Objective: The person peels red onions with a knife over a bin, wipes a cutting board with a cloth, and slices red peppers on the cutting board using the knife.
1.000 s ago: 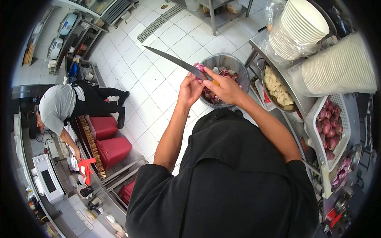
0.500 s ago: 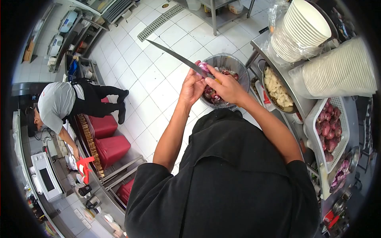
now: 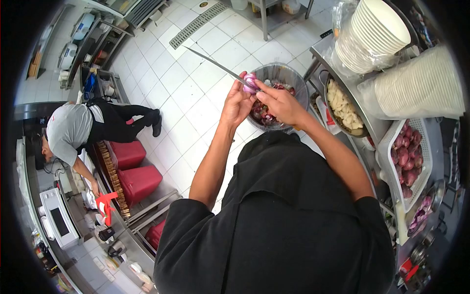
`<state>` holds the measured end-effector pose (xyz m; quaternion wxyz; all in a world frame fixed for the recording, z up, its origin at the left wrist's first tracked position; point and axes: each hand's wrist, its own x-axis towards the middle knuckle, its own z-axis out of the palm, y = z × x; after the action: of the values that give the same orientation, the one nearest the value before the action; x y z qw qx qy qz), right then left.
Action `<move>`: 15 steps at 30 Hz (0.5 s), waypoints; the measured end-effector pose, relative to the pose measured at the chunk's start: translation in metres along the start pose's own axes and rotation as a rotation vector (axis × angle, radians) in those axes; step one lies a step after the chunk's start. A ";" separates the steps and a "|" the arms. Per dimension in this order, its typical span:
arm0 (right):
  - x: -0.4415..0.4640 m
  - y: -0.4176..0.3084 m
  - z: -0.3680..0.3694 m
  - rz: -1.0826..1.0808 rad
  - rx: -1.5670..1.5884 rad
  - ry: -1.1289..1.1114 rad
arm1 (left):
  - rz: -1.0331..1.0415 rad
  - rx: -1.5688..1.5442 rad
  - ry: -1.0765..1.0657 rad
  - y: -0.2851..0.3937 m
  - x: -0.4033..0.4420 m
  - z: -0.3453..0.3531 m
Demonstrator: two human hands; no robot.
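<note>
Between the fingers of my left hand [image 3: 237, 104] is a red onion [image 3: 250, 83], purple and white where its layers show. My right hand [image 3: 284, 104] grips a long knife [image 3: 213, 61]; its handle is hidden by the fingers. The blade points to the far left and lies against the onion, seen nearly edge-on. Just beneath and beyond both hands stands a lined bin [image 3: 299, 90] holding dark red onion skins [image 3: 264, 116] and scraps.
To the right, a metal shelf bears stacked white bowls [image 3: 374, 29], a pan of pale peeled pieces [image 3: 342, 108], a white basket [image 3: 425, 161] of red onions and a bowl of peeled onions [image 3: 420, 218]. At left, a co-worker [image 3: 73, 125] bends over a counter above red bins [image 3: 139, 183].
The knife blade has turned from showing its flat side to nearly edge-on, and more of the onion shows. The co-worker's leg has shifted slightly.
</note>
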<state>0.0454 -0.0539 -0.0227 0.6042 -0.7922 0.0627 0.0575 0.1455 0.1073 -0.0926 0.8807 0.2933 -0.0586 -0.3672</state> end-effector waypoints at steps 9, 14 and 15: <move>-0.002 0.000 -0.007 0.128 0.179 -0.064 | -0.025 0.055 0.035 0.000 0.000 0.006; -0.001 -0.002 -0.008 0.047 0.007 -0.021 | -0.029 0.053 0.064 0.001 0.003 0.010; -0.002 -0.003 -0.008 0.041 0.000 -0.012 | -0.030 0.050 0.062 0.001 0.003 0.010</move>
<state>0.0445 -0.0606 -0.0174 0.6034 -0.7903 0.0753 0.0749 0.1449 0.1009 -0.0843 0.8689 0.3272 -0.0358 -0.3696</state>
